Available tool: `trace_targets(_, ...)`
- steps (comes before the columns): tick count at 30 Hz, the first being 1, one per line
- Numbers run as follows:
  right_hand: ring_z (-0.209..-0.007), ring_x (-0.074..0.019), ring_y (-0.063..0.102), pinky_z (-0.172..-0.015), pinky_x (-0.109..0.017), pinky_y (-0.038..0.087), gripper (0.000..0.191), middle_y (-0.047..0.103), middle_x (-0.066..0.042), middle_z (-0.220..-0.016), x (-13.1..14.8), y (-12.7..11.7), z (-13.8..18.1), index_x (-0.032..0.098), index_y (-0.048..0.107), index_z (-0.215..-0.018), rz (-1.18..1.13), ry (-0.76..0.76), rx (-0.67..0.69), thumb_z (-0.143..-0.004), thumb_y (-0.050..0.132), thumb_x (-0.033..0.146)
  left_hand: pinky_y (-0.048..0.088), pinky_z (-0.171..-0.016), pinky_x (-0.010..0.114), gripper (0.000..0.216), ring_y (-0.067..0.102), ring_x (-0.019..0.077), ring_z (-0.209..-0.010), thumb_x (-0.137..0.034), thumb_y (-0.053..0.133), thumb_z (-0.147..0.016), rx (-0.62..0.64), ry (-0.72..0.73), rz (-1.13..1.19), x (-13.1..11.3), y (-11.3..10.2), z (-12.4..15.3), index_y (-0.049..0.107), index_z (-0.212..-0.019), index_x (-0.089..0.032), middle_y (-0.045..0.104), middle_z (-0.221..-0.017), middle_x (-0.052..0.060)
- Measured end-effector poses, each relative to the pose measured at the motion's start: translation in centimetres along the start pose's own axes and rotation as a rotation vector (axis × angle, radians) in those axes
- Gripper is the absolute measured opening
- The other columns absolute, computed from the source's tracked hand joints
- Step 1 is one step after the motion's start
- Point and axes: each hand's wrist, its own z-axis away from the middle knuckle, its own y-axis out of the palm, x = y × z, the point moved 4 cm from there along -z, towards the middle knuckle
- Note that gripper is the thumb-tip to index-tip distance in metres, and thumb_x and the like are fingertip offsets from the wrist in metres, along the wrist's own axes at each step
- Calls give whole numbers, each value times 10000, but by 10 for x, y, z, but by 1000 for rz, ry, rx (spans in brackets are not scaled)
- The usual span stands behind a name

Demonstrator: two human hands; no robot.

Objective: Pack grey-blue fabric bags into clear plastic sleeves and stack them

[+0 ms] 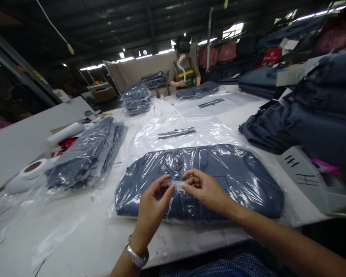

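Observation:
Between my hands is a small white barcode sticker (178, 186), just over the front of a navy bag (248, 181) sealed in clear plastic. My left hand (155, 200) pinches the sticker's left end between thumb and fingers. At its right end, the thumb and fingertips of my right hand (206, 188) close on it too. Whether the sticker touches the plastic, I cannot tell. A dark square tag (172, 164) shows through the wrapping above my fingers. The wrapped bag lies flat on the white table (173, 246).
Stacked wrapped bags (83, 150) lie left, beside a white roll (34, 169). Clear plastic sheets (213, 130) with dark strips spread behind the bag. Unwrapped navy bags (320, 111) pile up at right, near a marked white board (301, 177). A co-worker (186, 71) stands across the table.

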Motion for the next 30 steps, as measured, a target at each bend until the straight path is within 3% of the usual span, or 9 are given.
trace_targets(5, -638, -116, 594, -577, -236, 466, 267, 618, 10, -737, -6, -51, -43, 188, 553, -1019, 141, 40, -44, -794, 656, 289, 542, -784, 292, 355, 659, 166, -903, -395, 591, -879, -26, 133, -214, 3, 13, -42, 599, -1211, -272, 694, -1027, 20)
trace_targets(10, -500, -92, 547, -451, -205, 410, 300, 604, 42, -677, -18, -74, -79, 189, 531, -1042, 268, 168, 23, -766, 646, 219, 536, -770, 301, 298, 648, 161, -907, -324, 546, -908, 16, 195, -366, 17, 14, -67, 601, -1197, -277, 687, -1081, 18)
trace_targets(18, -440, -88, 501, -406, -198, 348, 312, 561, 66, -568, -29, -73, -91, 187, 549, -1048, 285, 283, 124, -761, 660, 239, 503, -933, 354, 227, 606, 169, -1048, -267, 518, -932, 205, 424, -646, 23, 24, -72, 628, -1129, -288, 668, -1140, 5)
trace_targets(25, -407, -64, 471, -388, -189, 311, 298, 573, 79, -593, -30, -65, -87, 184, 550, -1042, 307, 313, 150, -758, 637, 204, 512, -925, 341, 236, 596, 166, -1038, -245, 525, -929, 156, 447, -676, 31, 26, -68, 616, -1147, -254, 661, -1132, 21)
trace_targets(30, -384, -68, 471, -399, -200, 342, 277, 584, 82, -584, -33, -63, -93, 177, 551, -1019, 388, 282, 159, -752, 628, 186, 511, -924, 338, 259, 578, 172, -1052, -217, 501, -936, 202, 490, -701, 25, 31, -73, 626, -1160, -257, 644, -1163, 27)
